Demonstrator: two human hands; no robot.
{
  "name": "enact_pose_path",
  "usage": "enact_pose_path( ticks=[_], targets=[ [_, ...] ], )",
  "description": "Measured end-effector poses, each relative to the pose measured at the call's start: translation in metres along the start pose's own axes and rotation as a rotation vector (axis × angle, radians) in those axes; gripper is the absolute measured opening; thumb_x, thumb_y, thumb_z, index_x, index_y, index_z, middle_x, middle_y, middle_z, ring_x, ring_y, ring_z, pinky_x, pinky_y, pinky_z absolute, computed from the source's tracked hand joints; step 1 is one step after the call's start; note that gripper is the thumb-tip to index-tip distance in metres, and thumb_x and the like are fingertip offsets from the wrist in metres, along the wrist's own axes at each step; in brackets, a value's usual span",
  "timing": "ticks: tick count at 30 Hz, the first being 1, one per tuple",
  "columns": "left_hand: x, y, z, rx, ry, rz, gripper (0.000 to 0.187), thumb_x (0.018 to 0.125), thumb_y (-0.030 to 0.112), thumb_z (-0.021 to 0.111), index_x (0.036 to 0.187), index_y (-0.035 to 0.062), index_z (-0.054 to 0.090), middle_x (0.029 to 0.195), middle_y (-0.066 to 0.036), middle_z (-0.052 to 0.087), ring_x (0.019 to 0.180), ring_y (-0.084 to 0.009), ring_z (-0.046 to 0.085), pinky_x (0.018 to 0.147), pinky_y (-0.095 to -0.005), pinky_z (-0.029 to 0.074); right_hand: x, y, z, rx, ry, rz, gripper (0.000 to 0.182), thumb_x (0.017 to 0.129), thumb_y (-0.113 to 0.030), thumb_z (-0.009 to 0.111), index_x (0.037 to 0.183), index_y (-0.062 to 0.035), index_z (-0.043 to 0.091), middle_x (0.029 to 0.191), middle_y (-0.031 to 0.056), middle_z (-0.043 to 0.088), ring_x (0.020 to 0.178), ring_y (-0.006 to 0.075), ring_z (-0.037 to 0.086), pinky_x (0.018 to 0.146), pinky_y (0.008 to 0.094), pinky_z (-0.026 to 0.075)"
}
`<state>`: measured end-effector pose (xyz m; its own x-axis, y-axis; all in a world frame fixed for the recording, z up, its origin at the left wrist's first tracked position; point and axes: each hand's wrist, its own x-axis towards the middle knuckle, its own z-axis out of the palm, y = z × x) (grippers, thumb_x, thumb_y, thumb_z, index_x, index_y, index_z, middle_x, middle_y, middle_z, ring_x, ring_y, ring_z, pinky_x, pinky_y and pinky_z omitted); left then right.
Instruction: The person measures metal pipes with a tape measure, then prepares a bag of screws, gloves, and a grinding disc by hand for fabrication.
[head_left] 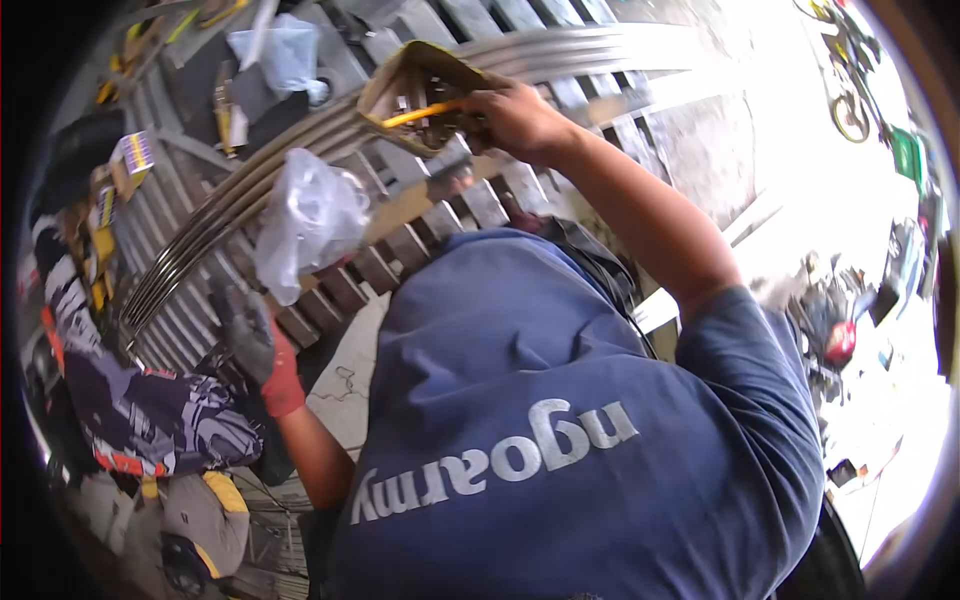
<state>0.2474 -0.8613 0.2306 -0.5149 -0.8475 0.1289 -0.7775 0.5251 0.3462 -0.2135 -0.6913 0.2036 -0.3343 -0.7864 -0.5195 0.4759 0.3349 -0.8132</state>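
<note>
My right hand (pixel 515 122), bare, reaches over the edge of an open brownish container (pixel 372 98) with small, hard-to-identify pieces inside. Its curled fingers meet one end of a yellow pencil-like stick (pixel 420 113) lying across the opening. The far fingertips are hidden within the container. On the left, my left hand (pixel 255 345) wears a grey and red work glove. Its fingers stretch out over the metal bars, apparently holding nothing. A crumpled clear plastic bag (pixel 312 225) lies between the hands, closer to my left one.
Long bent metal tubes (pixel 235 190) run across a slatted surface (pixel 375 265). Another plastic bag (pixel 285 55) and a small purple-and-white box (pixel 133 160) lie beyond. Patterned dark fabric (pixel 165 420) is at left. A motorcycle (pixel 835 320) and a bicycle (pixel 850 95) stand at right.
</note>
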Motion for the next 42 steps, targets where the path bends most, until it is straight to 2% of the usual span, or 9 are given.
enact_pose_path(
  ticks=[6,10,16,17,18,24,25,32,42],
  targets=[
    [0.031,0.013,0.002,0.074,-0.07,0.259,0.069,0.118,0.042,0.051,0.166,-0.006,0.044,0.173,-0.028,0.042,0.161,-0.0414,0.04,0.133,-0.0487,0.027,-0.014,0.059,0.032,-0.125,0.224,-0.01,0.04,0.103,-0.017,0.071,0.134,0.0054,0.062,0.084,0.0075,0.067,0.065,0.0168,0.065,0.055,0.0336,0.055],
    [0.045,0.028,-0.01,0.069,-0.053,0.38,0.072,0.117,0.046,0.05,0.165,-0.007,0.045,0.173,-0.03,0.04,0.162,-0.0442,0.037,0.134,-0.0519,0.026,-0.012,0.043,0.023,-0.504,0.076,0.093,0.04,0.097,-0.032,0.08,0.103,0.0074,0.078,0.071,0.008,0.068,0.061,0.0158,0.065,0.051,0.0337,0.05],
    [0.049,-0.014,-0.024,0.112,0.046,0.521,0.068,0.114,0.037,0.062,0.166,-0.0025,0.045,0.172,-0.028,0.044,0.16,-0.043,0.042,0.131,-0.0556,0.031,-0.022,0.031,0.024,-0.834,0.062,0.095,0.067,0.097,-0.055,0.081,0.127,0.0047,0.078,0.108,0.025,0.079,0.1,0.0309,0.078,0.089,0.0436,0.061],
    [0.043,-0.006,-0.032,0.147,0.064,0.476,0.068,0.111,0.03,0.068,0.166,-0.0034,0.046,0.17,-0.028,0.047,0.158,-0.0427,0.044,0.13,-0.0532,0.033,-0.011,0.054,0.018,-0.901,0.175,-0.093,0.068,0.094,-0.06,0.081,0.095,0.0082,0.079,0.081,0.0202,0.077,0.079,0.0297,0.077,0.076,0.0464,0.061],
    [0.036,-0.008,-0.037,0.071,0.053,0.393,0.067,0.111,0.029,0.068,0.165,-0.0035,0.046,0.169,-0.028,0.048,0.158,-0.0424,0.044,0.13,-0.0524,0.033,-0.031,0.035,0.026,-0.924,0.192,-0.1,0.072,0.093,-0.06,0.082,0.108,0.0107,0.077,0.088,0.0235,0.079,0.087,0.031,0.079,0.08,0.0451,0.061],
    [0.001,-0.013,-0.041,-0.736,0.003,-0.37,0.048,0.112,0.026,0.07,0.145,-0.0077,0.061,0.139,-0.017,0.066,0.125,-0.0251,0.064,0.112,-0.0387,0.049,-0.059,0.001,0.053,-0.955,0.228,-0.209,0.047,0.11,-0.027,0.064,0.151,-0.0036,0.063,0.106,0.0221,0.08,0.102,0.0314,0.078,0.089,0.0432,0.06],
    [-0.002,-0.024,-0.03,-0.804,0.043,-0.319,0.042,0.113,0.029,0.068,0.136,-0.0066,0.066,0.12,-0.01,0.069,0.108,-0.0175,0.064,0.101,-0.0338,0.052,-0.064,-0.007,0.06,-0.979,0.193,-0.216,0.047,0.109,-0.023,0.063,0.153,-0.0045,0.062,0.106,0.022,0.08,0.1,0.0316,0.078,0.088,0.0443,0.06],
    [-0.017,-0.048,-0.02,-0.468,0.009,-0.162,0.042,0.114,0.035,0.067,0.131,-0.0034,0.072,0.118,-0.013,0.077,0.107,-0.0224,0.072,0.098,-0.0371,0.055,-0.071,-0.025,0.082,-1.132,-0.037,-0.472,0.061,0.101,-0.003,0.055,0.162,-0.0057,0.051,0.108,0.0213,0.078,0.091,0.0313,0.077,0.085,0.0452,0.06],
    [-0.005,-0.034,-0.009,-0.115,-0.306,0.092,0.039,0.111,0.025,0.065,0.139,-0.0017,0.071,0.151,-0.02,0.067,0.149,-0.0404,0.055,0.124,-0.0477,0.042,-0.041,-0.037,0.057,-1.043,-0.189,-0.379,0.064,0.094,0.004,0.054,0.157,-0.0053,0.058,0.121,0.0283,0.077,0.113,0.0406,0.076,0.096,0.0469,0.059]
  ],
)
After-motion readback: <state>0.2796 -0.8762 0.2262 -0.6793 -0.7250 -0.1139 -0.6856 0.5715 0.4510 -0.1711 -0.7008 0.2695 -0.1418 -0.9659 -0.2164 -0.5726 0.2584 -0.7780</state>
